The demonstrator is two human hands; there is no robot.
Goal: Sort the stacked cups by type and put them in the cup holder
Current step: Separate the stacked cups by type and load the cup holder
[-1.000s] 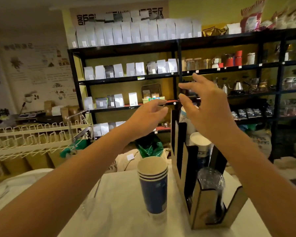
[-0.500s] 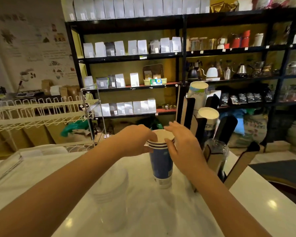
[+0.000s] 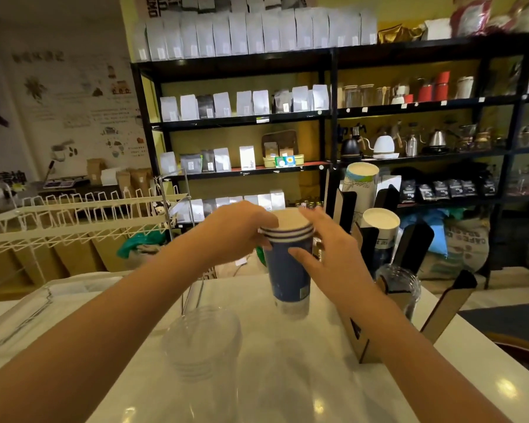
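Both hands, left point(image 3: 239, 232) and right point(image 3: 327, 254), wrapped fingers round one stack of three blue cups point(image 3: 289, 264); open desk point(image 3: 287, 377) lay near, holder point(image 3: 367, 340) right.

1. Desk point(image 3: 287, 377): white, smooth, glossy; bright reflections of lamps show on the surface.
2. Blue cup stack point(image 3: 289, 264): paper, matt blue walls, pale rolled rims.
3. Clear cup stack point(image 3: 203, 346), at 7 o'clock from the blue stack: transparent plastic, smooth, faintly ribbed rims.
4. Cup holder point(image 3: 361, 343), at 3 o'clock: flat board with brown edges and black matt faces; wood or card, cannot tell.
5. Rack point(image 3: 74, 215), at 9 o'clock: white coated wire.
6. Shelving point(image 3: 333, 117), at 12 o'clock: black matt metal.
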